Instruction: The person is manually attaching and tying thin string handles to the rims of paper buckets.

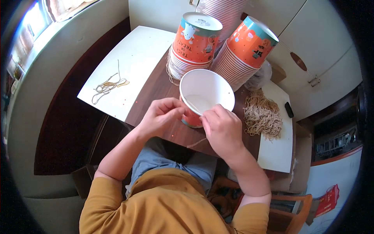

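Note:
An orange paper bucket (187,117) stands before me on the brown table, its white inside open toward me. At the left of its rim, my left hand (165,114) has thumb and forefinger pinched together; anything between them is too small to make out. My right hand (224,126) is closed at the near right rim, its fingertips against the bucket. From below the right hand a thin beige cord (197,143) trails toward the table's near edge; the rest of it is hidden.
Behind the bucket rise upside-down stacks of similar buckets (196,45), (249,43), and a taller stack (222,9). A heap of beige cords (263,115) lies at right, a black object (288,109) beyond it. Loose cords (109,86) lie on the white board (132,58) at left.

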The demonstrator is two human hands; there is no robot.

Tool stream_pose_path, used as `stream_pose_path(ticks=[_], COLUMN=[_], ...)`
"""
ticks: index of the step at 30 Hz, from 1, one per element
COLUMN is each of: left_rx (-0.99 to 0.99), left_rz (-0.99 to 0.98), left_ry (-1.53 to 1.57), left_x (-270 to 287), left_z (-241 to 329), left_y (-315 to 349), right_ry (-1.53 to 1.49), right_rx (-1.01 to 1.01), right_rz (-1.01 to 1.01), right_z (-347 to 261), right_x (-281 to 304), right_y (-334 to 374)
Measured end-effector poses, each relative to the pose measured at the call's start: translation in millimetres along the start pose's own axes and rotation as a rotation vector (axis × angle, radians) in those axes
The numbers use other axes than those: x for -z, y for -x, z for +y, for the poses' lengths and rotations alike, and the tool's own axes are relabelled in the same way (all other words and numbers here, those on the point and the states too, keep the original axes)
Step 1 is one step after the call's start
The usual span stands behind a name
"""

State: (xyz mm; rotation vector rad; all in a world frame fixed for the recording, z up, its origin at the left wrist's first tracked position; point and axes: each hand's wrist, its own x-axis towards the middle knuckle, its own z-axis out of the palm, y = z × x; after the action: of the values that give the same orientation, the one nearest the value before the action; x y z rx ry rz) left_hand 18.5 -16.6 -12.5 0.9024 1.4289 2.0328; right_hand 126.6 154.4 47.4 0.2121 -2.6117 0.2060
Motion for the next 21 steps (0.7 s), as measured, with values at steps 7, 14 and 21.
stream_pose_path(ticks=[7,14,21], left_rx=[-0.426,-0.797,-0.782], left_rz=[0.015,-0.009,-0.081], left_ry=[-0.556,-0.878,-0.98], left_x=[-5,6,10], left_z=[-1,-12,1], left_y=[-1,2,5], right_ry=[0.075,-0.179,-0.306], right_rx=[0.001,0.147,0.055], right_rz=[0.305,0.213,0.109], right_z=[-33,-55,-7], right_x=[-27,-26,-11], right_y=[23,27,-3])
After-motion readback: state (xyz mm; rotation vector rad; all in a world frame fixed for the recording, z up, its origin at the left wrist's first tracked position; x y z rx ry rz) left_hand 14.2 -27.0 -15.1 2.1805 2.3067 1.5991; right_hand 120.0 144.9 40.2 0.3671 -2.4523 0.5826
